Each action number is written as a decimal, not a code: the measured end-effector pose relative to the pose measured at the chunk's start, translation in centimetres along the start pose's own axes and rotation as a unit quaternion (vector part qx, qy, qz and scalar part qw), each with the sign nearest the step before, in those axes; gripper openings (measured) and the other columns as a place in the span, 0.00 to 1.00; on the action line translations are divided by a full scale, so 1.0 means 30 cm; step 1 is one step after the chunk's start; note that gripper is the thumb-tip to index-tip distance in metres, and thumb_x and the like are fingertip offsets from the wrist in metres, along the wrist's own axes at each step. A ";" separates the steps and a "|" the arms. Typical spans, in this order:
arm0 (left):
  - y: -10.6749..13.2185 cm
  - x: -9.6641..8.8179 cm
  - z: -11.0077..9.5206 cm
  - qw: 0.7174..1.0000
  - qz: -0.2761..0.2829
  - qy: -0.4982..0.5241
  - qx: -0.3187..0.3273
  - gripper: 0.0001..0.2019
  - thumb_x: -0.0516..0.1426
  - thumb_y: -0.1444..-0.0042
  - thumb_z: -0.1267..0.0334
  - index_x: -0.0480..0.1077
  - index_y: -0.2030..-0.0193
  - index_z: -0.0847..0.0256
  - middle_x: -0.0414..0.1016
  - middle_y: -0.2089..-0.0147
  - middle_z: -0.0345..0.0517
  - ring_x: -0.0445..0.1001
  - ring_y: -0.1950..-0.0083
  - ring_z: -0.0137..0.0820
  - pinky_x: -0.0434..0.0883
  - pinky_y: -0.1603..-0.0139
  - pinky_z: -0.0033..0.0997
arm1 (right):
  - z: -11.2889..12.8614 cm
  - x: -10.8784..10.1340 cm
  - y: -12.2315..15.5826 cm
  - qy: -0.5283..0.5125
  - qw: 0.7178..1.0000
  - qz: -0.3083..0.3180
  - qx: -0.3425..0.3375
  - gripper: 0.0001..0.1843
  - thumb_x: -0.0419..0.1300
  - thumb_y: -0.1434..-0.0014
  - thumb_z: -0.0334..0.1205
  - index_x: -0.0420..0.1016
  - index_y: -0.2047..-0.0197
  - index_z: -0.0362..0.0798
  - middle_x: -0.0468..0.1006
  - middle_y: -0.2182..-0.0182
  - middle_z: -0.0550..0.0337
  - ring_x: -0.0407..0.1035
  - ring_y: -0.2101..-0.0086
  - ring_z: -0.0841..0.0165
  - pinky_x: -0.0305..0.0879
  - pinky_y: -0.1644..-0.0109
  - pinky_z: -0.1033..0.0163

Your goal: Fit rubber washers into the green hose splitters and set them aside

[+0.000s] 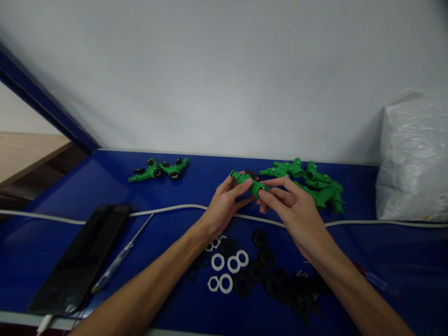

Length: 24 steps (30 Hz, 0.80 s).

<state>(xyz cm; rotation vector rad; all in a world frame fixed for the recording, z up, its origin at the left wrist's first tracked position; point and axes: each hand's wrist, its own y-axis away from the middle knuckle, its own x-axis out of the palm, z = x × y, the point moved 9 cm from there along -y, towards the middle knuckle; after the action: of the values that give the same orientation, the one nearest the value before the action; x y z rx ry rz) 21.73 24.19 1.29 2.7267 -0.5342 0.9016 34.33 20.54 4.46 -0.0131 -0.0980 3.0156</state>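
Observation:
A green plastic hose splitter (241, 177) with a black part on it is held above the blue table. My left hand (227, 198) grips its body, thumb on top. My right hand (285, 200) has its thumb and fingers at the round open end of the same splitter; a small pale bit shows in that opening, too small to name. Below the hands lie several white rings (234, 264) with notched edges and several black rings (256, 270). Small black parts (304, 298) lie in a dark heap near my right forearm.
Two green splitters with black knobs (147, 171) lie at the back left, several plain green ones (318, 186) at the back right. A white cable (182, 206) crosses the table (196, 168). A screwdriver (121, 256) and a phone (82, 256) lie left; a plastic-wrapped bag (415, 158) stands right.

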 end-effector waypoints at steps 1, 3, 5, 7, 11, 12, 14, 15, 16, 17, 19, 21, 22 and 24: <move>-0.001 -0.005 -0.004 1.000 -0.008 -0.007 0.002 0.12 0.67 0.44 0.57 0.77 0.55 0.60 0.77 0.49 0.47 0.73 0.45 0.37 0.72 0.41 0.44 | 0.003 -0.003 -0.001 0.003 1.000 -0.002 -0.003 0.15 0.72 0.44 0.47 0.77 0.59 0.50 0.80 0.75 0.64 0.73 0.74 0.70 0.71 0.67 0.63; -0.002 -0.014 -0.011 1.000 -0.021 -0.019 0.005 0.13 0.66 0.43 0.54 0.77 0.58 0.59 0.76 0.52 0.46 0.72 0.45 0.37 0.72 0.41 0.44 | 0.009 -0.009 -0.002 0.009 1.000 -0.004 -0.006 0.14 0.72 0.44 0.46 0.77 0.59 0.49 0.80 0.75 0.63 0.73 0.74 0.69 0.71 0.66 0.62; -0.005 -0.017 -0.014 0.999 -0.023 -0.028 0.005 0.13 0.67 0.44 0.53 0.78 0.60 0.60 0.76 0.55 0.44 0.72 0.46 0.36 0.71 0.41 0.44 | 0.015 -0.016 -0.002 0.016 1.000 -0.007 -0.010 0.14 0.71 0.43 0.46 0.78 0.58 0.49 0.80 0.75 0.63 0.73 0.74 0.69 0.70 0.65 0.62; -0.008 -0.015 -0.012 0.999 -0.017 -0.027 0.000 0.12 0.68 0.46 0.55 0.78 0.60 0.60 0.77 0.55 0.44 0.73 0.48 0.34 0.71 0.40 0.43 | 0.018 -0.023 -0.003 0.022 1.000 -0.013 -0.012 0.14 0.71 0.43 0.46 0.79 0.57 0.50 0.79 0.75 0.63 0.73 0.73 0.69 0.70 0.65 0.61; -0.014 -0.023 -0.006 1.000 -0.022 0.010 -0.001 0.09 0.69 0.49 0.63 0.78 0.61 0.61 0.79 0.56 0.43 0.75 0.50 0.30 0.67 0.36 0.38 | 0.008 -0.025 -0.001 -0.008 1.000 -0.019 0.006 0.19 0.71 0.43 0.48 0.76 0.51 0.52 0.81 0.72 0.62 0.75 0.71 0.67 0.72 0.62 0.59; -0.016 -0.025 -0.002 1.000 -0.023 0.019 -0.004 0.09 0.69 0.49 0.65 0.78 0.62 0.62 0.79 0.56 0.43 0.76 0.50 0.30 0.66 0.36 0.38 | 0.004 -0.021 0.000 -0.023 1.000 -0.015 0.014 0.21 0.72 0.44 0.48 0.74 0.50 0.52 0.82 0.72 0.62 0.76 0.71 0.66 0.73 0.62 0.57; -0.017 -0.024 0.006 0.999 -0.017 0.028 -0.015 0.10 0.70 0.51 0.68 0.77 0.63 0.62 0.80 0.57 0.43 0.76 0.52 0.30 0.66 0.36 0.37 | 0.001 -0.013 0.004 -0.045 0.999 -0.009 0.025 0.24 0.72 0.44 0.48 0.72 0.48 0.53 0.82 0.71 0.62 0.78 0.70 0.64 0.74 0.60 0.55; -0.017 -0.021 0.008 0.999 -0.012 0.026 -0.019 0.11 0.70 0.52 0.68 0.76 0.63 0.63 0.79 0.57 0.43 0.77 0.53 0.30 0.66 0.36 0.38 | 0.002 -0.011 0.005 -0.049 0.998 -0.006 0.026 0.25 0.72 0.45 0.48 0.72 0.47 0.53 0.82 0.71 0.62 0.78 0.69 0.64 0.74 0.58 0.55; -0.016 -0.020 0.007 1.000 -0.009 0.020 -0.019 0.11 0.70 0.53 0.68 0.76 0.63 0.62 0.79 0.57 0.43 0.77 0.53 0.30 0.67 0.37 0.39 | 0.005 -0.010 0.006 -0.049 0.998 -0.007 0.023 0.24 0.72 0.44 0.48 0.72 0.47 0.53 0.82 0.70 0.62 0.78 0.69 0.64 0.74 0.58 0.55; -0.015 -0.017 0.004 1.000 -0.006 0.011 -0.015 0.12 0.71 0.53 0.67 0.76 0.62 0.62 0.79 0.58 0.43 0.77 0.54 0.31 0.67 0.38 0.40 | 0.008 -0.011 0.006 -0.047 0.999 -0.009 0.019 0.23 0.72 0.44 0.48 0.72 0.48 0.53 0.82 0.70 0.62 0.78 0.69 0.64 0.74 0.57 0.55; -0.012 -0.013 -0.004 1.000 -0.003 -0.015 -0.008 0.12 0.70 0.50 0.62 0.76 0.61 0.62 0.78 0.58 0.43 0.76 0.53 0.33 0.68 0.39 0.42 | 0.015 -0.015 0.005 -0.033 0.999 -0.014 0.006 0.21 0.71 0.43 0.48 0.72 0.48 0.53 0.81 0.70 0.62 0.78 0.68 0.64 0.74 0.58 0.56; -0.009 -0.012 -0.010 0.999 -0.004 -0.050 0.001 0.14 0.68 0.47 0.55 0.75 0.62 0.63 0.78 0.59 0.44 0.75 0.53 0.33 0.68 0.40 0.43 | 0.021 -0.018 0.002 -0.013 1.000 -0.017 -0.009 0.20 0.70 0.42 0.47 0.72 0.50 0.53 0.80 0.72 0.64 0.77 0.68 0.65 0.74 0.59 0.57; -0.009 -0.014 -0.012 0.998 -0.007 -0.070 0.007 0.15 0.68 0.46 0.53 0.75 0.62 0.63 0.78 0.60 0.43 0.75 0.54 0.32 0.68 0.40 0.42 | 0.023 -0.020 0.000 -0.004 1.000 -0.019 -0.016 0.19 0.70 0.42 0.47 0.72 0.50 0.53 0.80 0.72 0.64 0.77 0.69 0.65 0.74 0.60 0.58; -0.010 -0.019 -0.014 0.995 -0.012 -0.100 0.021 0.16 0.68 0.47 0.53 0.74 0.62 0.63 0.78 0.62 0.42 0.75 0.56 0.31 0.67 0.40 0.40 | 0.024 -0.023 -0.003 0.005 0.999 -0.024 -0.026 0.19 0.70 0.43 0.48 0.72 0.52 0.53 0.79 0.73 0.65 0.76 0.70 0.66 0.74 0.61 0.58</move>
<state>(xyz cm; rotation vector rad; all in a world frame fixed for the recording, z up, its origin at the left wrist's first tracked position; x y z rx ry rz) 21.21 24.75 1.23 2.8745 -0.5237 0.6440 35.01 20.50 5.19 -0.0297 -0.1724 2.9648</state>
